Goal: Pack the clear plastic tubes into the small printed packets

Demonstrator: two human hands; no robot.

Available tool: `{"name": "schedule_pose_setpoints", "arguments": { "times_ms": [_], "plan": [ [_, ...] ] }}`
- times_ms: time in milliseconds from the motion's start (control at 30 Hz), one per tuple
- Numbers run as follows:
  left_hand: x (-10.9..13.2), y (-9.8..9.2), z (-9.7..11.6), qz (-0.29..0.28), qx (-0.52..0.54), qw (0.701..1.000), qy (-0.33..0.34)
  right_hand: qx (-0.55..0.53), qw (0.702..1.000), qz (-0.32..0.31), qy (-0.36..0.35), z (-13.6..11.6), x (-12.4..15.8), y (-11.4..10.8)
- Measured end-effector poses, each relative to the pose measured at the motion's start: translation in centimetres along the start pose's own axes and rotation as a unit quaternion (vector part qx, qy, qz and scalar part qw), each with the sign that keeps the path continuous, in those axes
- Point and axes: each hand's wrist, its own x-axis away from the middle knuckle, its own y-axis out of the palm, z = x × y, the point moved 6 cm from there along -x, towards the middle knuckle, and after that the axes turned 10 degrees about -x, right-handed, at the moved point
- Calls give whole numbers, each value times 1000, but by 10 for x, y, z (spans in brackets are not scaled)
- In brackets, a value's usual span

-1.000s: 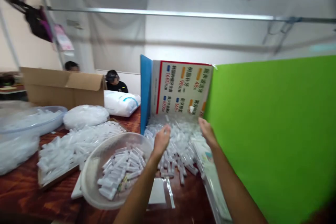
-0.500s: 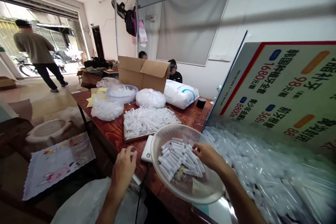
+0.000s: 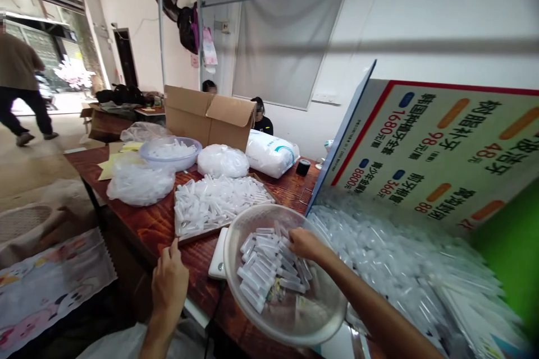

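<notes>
A pale plastic basin [image 3: 283, 336] stands tilted on the wooden table and holds a heap of small clear plastic tubes [image 3: 259, 269]. My right hand [image 3: 307, 244] reaches into it from the right, fingers bent and pressed together at the heap's edge; what they grip is hidden. By the table's front edge, my left hand [image 3: 170, 277] is raised left of the basin, its fingers loosely bent and slightly apart, with nothing visible in them. Just beyond it, a shallow tray [image 3: 210, 235] is heaped with small translucent pieces. A white flat device [image 3: 217, 255] sits partly beneath the basin.
Plastic bags [image 3: 141, 182], a lilac bowl [image 3: 191, 160], a cardboard box [image 3: 206, 118] and a white sack [image 3: 272, 152] stand farther back. On the right, many clear tubes [image 3: 379, 252] lie against an upright printed board [image 3: 421, 151]. People sit behind the box; another person [image 3: 19, 67] walks at left.
My right hand has gone lower into the tubes in the basin. The left hand has drawn away from the basin. The view has turned right, and the walking person is now at the left edge.
</notes>
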Motion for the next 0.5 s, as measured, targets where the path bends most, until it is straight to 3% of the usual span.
{"name": "schedule_pose_setpoints", "arguments": {
  "times_ms": [100,233,300,367,433,500],
  "plan": [
    [-20,-36,42,12,138,989,50,-86,996,23,-28,4,8,-13],
    [-34,-69,156,-89,222,924,299,-209,973,62,-80,7,56,-31],
    [-32,-68,207,-131,214,888,386,-270,952,97,-110,10,90,-39],
    [-24,-56,248,-172,189,855,452,-349,910,154,-162,13,126,-49],
    [-13,-37,277,-206,157,827,498,-406,863,209,-218,18,159,-59],
    [-6,-22,294,-229,130,810,524,-417,840,250,-240,27,184,-65]
  ]
}}
